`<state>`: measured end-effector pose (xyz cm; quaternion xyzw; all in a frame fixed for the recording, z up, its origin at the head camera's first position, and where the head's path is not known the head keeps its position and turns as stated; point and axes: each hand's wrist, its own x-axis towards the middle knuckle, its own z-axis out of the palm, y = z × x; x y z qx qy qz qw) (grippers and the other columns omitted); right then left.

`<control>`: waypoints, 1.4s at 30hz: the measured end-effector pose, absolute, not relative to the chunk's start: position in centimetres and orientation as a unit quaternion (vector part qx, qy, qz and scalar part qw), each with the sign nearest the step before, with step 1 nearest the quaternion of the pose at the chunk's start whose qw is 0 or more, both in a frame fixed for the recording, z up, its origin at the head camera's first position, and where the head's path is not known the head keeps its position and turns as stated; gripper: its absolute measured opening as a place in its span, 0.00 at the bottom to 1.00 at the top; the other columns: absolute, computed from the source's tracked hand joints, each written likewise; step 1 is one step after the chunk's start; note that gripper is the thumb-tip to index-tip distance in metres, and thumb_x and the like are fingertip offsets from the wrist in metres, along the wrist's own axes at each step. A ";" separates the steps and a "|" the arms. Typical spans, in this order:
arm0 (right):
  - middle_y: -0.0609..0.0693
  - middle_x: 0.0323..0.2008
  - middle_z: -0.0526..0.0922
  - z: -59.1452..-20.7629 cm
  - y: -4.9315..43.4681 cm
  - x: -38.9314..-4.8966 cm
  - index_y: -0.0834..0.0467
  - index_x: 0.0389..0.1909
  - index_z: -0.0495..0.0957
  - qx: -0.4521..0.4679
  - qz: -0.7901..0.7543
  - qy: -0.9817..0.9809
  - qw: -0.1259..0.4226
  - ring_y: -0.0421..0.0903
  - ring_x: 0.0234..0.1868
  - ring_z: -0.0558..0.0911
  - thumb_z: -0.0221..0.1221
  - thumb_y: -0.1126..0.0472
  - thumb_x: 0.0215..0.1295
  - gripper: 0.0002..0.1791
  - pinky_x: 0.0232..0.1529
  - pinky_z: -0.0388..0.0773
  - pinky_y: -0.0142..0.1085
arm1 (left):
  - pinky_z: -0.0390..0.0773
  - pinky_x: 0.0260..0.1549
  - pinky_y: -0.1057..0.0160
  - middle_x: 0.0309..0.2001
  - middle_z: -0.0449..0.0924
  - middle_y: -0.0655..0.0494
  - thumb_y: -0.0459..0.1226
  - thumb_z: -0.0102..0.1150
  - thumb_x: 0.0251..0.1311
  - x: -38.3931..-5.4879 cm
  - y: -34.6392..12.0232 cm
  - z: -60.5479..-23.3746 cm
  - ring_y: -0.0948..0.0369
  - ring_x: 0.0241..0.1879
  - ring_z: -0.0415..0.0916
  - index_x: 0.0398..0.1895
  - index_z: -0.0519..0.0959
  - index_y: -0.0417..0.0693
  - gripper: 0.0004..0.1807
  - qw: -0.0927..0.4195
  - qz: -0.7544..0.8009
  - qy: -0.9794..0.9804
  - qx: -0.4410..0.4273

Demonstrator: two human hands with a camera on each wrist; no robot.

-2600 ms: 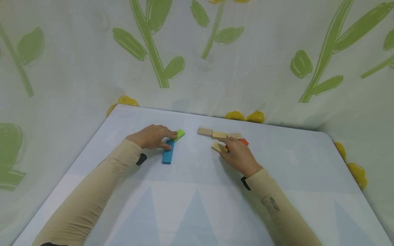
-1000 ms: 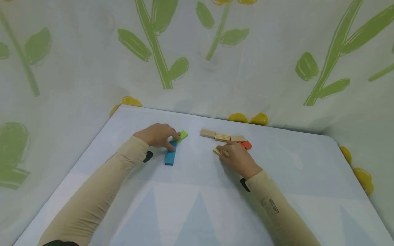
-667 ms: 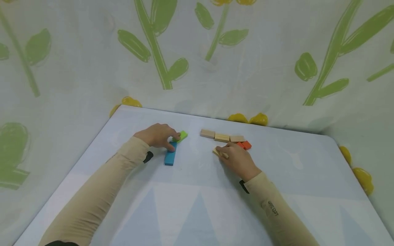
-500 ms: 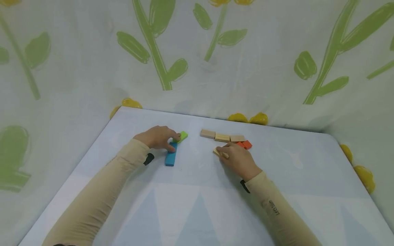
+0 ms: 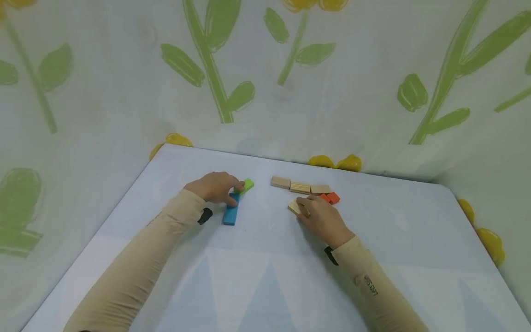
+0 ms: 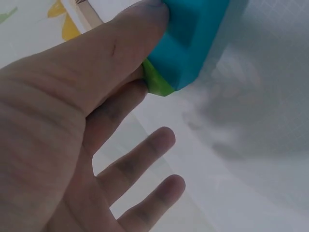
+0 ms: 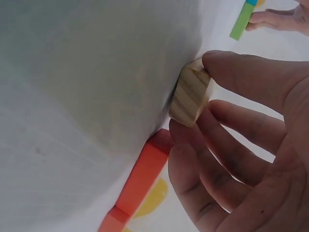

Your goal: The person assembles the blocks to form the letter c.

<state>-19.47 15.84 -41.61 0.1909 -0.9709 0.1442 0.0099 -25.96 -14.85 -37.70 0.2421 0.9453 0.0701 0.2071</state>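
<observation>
Left hand point(image 5: 212, 186), fingers spread, touches a blue block point(image 5: 230, 216) and green block point(image 5: 249, 185); right hand point(image 5: 325, 220) pinches a wooden block point(image 5: 294, 207).

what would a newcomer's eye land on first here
The vivid blue block and lime-green block, touched by the left hand, probably stand out first on the pale table. Next come the orange-red blocks just beyond the right hand, which pinches a light wooden block. Behind, large green leaves pattern the whitish backdrop.
</observation>
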 end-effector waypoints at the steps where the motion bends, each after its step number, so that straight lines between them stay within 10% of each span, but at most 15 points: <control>1: 0.54 0.41 0.83 -41.6 15.9 -19.5 0.63 0.57 0.82 0.193 0.149 -0.970 0.011 0.47 0.40 0.80 0.73 0.61 0.59 0.24 0.42 0.84 0.43 | 0.65 0.69 0.45 0.72 0.70 0.51 0.44 0.71 0.62 -25.9 -14.8 -37.6 0.47 0.72 0.64 0.67 0.78 0.52 0.29 0.207 0.067 0.946 0.242; 42: 0.51 0.49 0.84 -40.4 15.0 -18.7 0.58 0.59 0.81 0.237 0.333 -0.897 0.168 0.44 0.41 0.83 0.72 0.57 0.61 0.26 0.37 0.83 0.42 | 0.67 0.68 0.45 0.71 0.71 0.53 0.48 0.69 0.63 -26.1 -14.4 -37.5 0.49 0.69 0.68 0.67 0.78 0.54 0.29 0.196 0.002 0.940 0.280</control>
